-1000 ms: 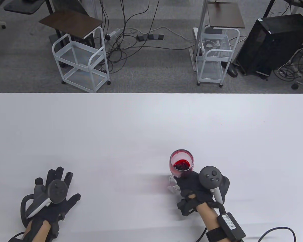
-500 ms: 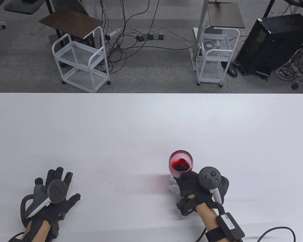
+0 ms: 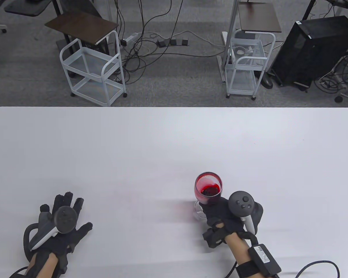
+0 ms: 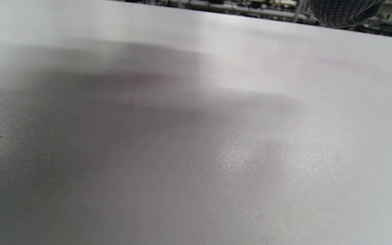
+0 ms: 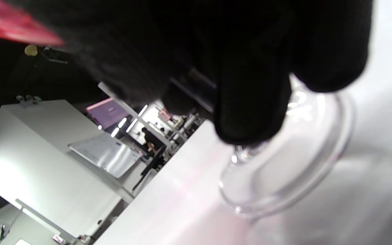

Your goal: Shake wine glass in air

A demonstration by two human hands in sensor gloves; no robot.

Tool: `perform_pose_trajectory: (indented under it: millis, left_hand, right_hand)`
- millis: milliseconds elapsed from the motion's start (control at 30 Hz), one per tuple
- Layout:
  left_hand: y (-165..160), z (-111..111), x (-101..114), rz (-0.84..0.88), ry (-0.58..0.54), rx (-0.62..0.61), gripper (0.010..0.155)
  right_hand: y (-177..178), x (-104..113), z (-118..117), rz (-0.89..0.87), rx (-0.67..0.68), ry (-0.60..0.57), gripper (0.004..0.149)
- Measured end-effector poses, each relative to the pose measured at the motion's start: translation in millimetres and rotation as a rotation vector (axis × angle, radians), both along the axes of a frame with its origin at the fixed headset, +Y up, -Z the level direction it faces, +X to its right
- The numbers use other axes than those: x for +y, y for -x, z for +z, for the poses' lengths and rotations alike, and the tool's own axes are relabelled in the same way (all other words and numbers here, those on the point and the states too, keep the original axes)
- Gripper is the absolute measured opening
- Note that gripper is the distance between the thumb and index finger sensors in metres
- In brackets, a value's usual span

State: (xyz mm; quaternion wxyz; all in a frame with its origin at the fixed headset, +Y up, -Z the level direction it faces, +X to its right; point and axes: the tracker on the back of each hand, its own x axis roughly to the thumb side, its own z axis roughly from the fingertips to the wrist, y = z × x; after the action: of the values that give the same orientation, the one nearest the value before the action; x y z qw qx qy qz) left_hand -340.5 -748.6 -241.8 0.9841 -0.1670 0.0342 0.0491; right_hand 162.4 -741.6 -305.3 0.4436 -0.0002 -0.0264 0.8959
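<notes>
Over at the near-left corner of the bench (image 3: 162,139), the left hand (image 3: 61,231) lies flat, palm down, fingers spread wide on the smooth white matte top, holding nothing. Its knit black glove carries a rounded dark tracker (image 3: 65,219) with a pale grey handle. The left wrist view gives mostly bench surface, finely speckled under the light, with one woven black fingertip (image 4: 342,12) poking in at the top edge.

Moving right, just past the middle of the near edge, there's the wine glass (image 3: 208,188): a clear rounded bowl, upright, with dark red liquid pooled inside and a red film streaked up the inner wall. A faint pinkish smear of colour falls on the bench to its left.

The right hand (image 3: 224,218) is wrapped around the stem right below the bowl, fingers curled closed on it. In the right wrist view the black fingers (image 5: 250,95) pinch down just above the glass's round transparent foot (image 5: 284,163), which sits off the white surface, tilted in that camera. A button-topped tracker (image 3: 242,204) rides the back of this hand, and a black boxy module (image 3: 264,259) is strapped to the forearm, cable trailing to the near-right corner.
</notes>
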Motion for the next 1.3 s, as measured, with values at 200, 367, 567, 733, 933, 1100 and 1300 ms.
perform_pose_trajectory:
  millis: [200, 367, 567, 733, 933, 1100, 1300]
  left_hand:
    - [0.1, -0.2, -0.2, 0.004, -0.001, -0.003, 0.089]
    - [0.1, -0.2, -1.2, -0.006, 0.004, -0.001, 0.089]
    - [-0.5, -0.1, -0.9, -0.002, 0.006, 0.003, 0.089]
    - [-1.3, -0.8, -1.3, -0.003, 0.010, 0.002, 0.089]
    - [-1.8, -1.1, -1.4, -0.003, 0.011, 0.000, 0.089]
    - [-1.3, -1.1, -1.4, 0.001, 0.008, -0.001, 0.089]
    - [-0.9, -0.3, -0.6, 0.006, 0.005, -0.001, 0.089]
  right_hand:
    - [-2.3, -0.9, 0.1, 0.000, 0.012, 0.017, 0.043]
    - [-4.8, 3.3, -1.3, 0.038, -0.029, -0.008, 0.042]
    - [-6.0, 4.1, -1.5, 0.043, -0.028, -0.020, 0.042]
    - [-8.2, 4.0, -2.5, -0.003, -0.032, -0.023, 0.042]
    - [-6.2, 3.8, -2.2, -0.003, -0.005, -0.017, 0.042]
    - [-2.7, 2.0, -1.3, -0.004, 0.031, 0.008, 0.042]
    - [-7.0, 1.5, -2.2, -0.010, -0.009, 0.012, 0.042]
